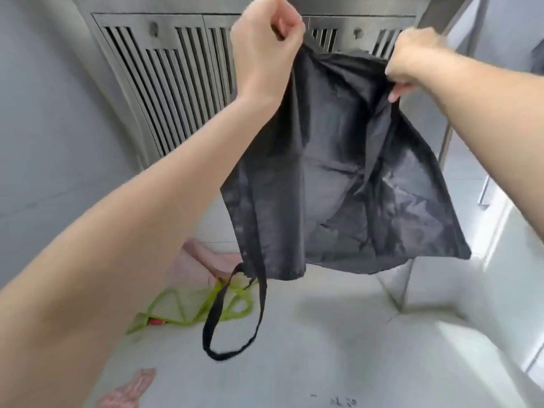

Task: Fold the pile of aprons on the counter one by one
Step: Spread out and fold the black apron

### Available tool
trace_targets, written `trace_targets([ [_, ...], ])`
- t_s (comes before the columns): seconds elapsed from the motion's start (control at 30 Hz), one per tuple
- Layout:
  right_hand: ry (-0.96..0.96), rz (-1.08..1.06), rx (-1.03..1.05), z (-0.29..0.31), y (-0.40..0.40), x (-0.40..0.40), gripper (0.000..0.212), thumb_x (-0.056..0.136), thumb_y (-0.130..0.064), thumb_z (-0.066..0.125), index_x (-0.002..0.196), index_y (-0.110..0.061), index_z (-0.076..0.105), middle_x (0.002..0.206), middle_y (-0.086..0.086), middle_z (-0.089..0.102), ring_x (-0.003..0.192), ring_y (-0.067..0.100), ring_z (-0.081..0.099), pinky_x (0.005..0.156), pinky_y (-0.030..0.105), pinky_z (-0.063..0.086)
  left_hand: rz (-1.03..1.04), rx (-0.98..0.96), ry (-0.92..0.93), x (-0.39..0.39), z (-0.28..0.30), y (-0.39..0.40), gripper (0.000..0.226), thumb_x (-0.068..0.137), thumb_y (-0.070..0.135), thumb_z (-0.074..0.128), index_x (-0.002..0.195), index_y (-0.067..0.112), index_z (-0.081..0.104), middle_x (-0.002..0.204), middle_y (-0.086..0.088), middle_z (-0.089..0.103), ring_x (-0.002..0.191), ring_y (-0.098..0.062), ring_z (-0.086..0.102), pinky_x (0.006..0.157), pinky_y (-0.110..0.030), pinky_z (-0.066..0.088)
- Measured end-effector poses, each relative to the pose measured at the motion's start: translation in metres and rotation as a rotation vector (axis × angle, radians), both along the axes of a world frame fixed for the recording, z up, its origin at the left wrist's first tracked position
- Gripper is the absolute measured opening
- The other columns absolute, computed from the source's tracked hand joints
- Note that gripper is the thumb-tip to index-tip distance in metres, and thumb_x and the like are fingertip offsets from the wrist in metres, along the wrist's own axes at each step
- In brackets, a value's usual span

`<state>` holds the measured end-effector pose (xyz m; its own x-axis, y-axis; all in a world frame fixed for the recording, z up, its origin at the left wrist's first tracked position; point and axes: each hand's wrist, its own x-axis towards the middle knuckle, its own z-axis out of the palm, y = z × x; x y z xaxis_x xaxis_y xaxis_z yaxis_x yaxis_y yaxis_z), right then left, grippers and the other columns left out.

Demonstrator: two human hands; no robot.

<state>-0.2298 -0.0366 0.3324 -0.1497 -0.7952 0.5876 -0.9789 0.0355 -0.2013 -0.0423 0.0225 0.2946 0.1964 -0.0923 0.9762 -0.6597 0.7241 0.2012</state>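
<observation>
We see two bare forearms reaching in from the lower corners, no sleeves showing up to the frame's edge. Our left hand (pixel 266 44) and right hand (pixel 412 58) wear no gloves, rings, watch or bracelet.

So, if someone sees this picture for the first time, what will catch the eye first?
First, the black apron, held up in the middle of the view: the left hand and the right hand each grip a top corner, and its strap hangs in a loop below. Next, the green apron lying on the counter at lower left, with a pink apron behind it.
</observation>
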Motion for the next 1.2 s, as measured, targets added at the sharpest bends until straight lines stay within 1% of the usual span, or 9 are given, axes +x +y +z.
trace_targets([
  [0.1,-0.277,0.171,-0.222,-0.004,-0.026,0.022,0.035,0.09,0.003,0.036,0.118,0.001,0.058,0.124,0.022,0.058,0.119,0.034,0.053,0.096,0.039,0.043,0.076,-0.004,0.084,0.027,0.007,-0.005,0.012,0.077,0.015,0.06,0.07,0.023,0.055,0.062,0.021,0.05,0.062,0.008,0.052,0.068,-0.013,0.047],
  [0.23,-0.237,0.35,-0.027,-0.095,-0.068,0.078,0.038,0.089,0.005,0.035,0.116,-0.002,0.061,0.122,0.021,0.058,0.114,0.037,0.054,0.092,0.036,0.044,0.178,0.312,0.161,0.072,-0.057,-0.031,0.009,0.081,0.008,0.058,0.08,0.016,0.061,0.072,0.015,0.055,0.07,0.002,0.053,0.073,-0.012,0.047],
  [0.37,-0.135,0.536,0.39,-0.222,-0.127,0.14,0.039,0.093,-0.001,0.036,0.126,-0.008,0.057,0.129,0.019,0.055,0.118,0.035,0.051,0.093,0.033,0.042,0.335,1.009,0.178,0.125,-0.191,-0.081,0.029,0.087,0.016,0.059,0.114,0.007,0.06,0.114,-0.011,0.062,0.107,-0.026,0.057,0.094,-0.031,0.042],
  [0.47,0.085,0.638,0.606,-0.293,-0.159,0.169,0.039,0.095,-0.002,0.033,0.125,-0.012,0.056,0.128,0.015,0.055,0.117,0.032,0.051,0.094,0.034,0.041,0.515,1.6,-0.12,0.124,-0.284,-0.094,0.075,0.09,0.04,0.055,0.147,0.009,0.016,0.147,-0.023,0.024,0.131,-0.039,0.031,0.106,-0.041,0.03],
  [0.53,0.191,0.644,0.617,-0.325,-0.162,0.182,0.036,0.095,-0.001,0.033,0.126,-0.01,0.05,0.127,0.013,0.055,0.116,0.031,0.05,0.094,0.037,0.038,0.642,1.578,-0.503,0.1,-0.335,-0.09,0.08,0.093,0.045,0.047,0.15,0.016,-0.001,0.155,-0.016,0.002,0.137,-0.037,0.018,0.108,-0.043,0.027],
  [0.7,0.325,0.833,0.513,-0.398,-0.129,0.179,0.034,0.093,-0.008,0.04,0.128,-0.008,0.044,0.115,0.013,0.06,0.108,0.033,0.054,0.086,0.039,0.037,0.092,1.836,-1.146,0.072,-0.445,-0.108,0.085,0.092,0.039,0.054,0.149,0.033,-0.008,0.156,-0.001,-0.021,0.142,-0.036,-0.017,0.113,-0.056,0.007],
  [0.8,0.475,0.862,0.945,-0.461,-0.104,0.145,0.045,0.095,-0.017,0.045,0.139,-0.01,0.035,0.138,0.015,0.042,0.124,0.035,0.04,0.09,0.041,0.038,0.032,2.034,-1.161,0.077,-0.483,-0.125,0.092,0.088,0.042,0.059,0.149,0.031,-0.009,0.155,-0.003,-0.024,0.139,-0.041,-0.022,0.113,-0.06,0.004],
  [0.93,0.511,0.499,1.478,-0.517,-0.118,0.085,0.112,0.081,-0.043,0.069,0.147,-0.031,-0.02,0.152,0.007,-0.032,0.139,0.051,-0.007,0.107,0.062,0.026,-0.018,2.05,-1.11,0.086,-0.497,-0.143,0.095,0.086,0.042,0.063,0.147,0.039,-0.01,0.154,-0.001,-0.027,0.14,-0.04,-0.022,0.113,-0.058,0.004],
  [1.2,0.364,0.352,1.481,-0.533,-0.184,0.062,0.124,0.075,-0.044,0.075,0.138,-0.038,-0.032,0.147,0.008,-0.04,0.135,0.056,-0.014,0.107,0.063,0.025,0.115,1.607,-1.119,0.059,-0.496,-0.155,0.069,0.098,0.025,0.043,0.151,0.023,0.0,0.158,-0.003,-0.012,0.146,-0.023,-0.009,0.117,-0.042,0.004],
])
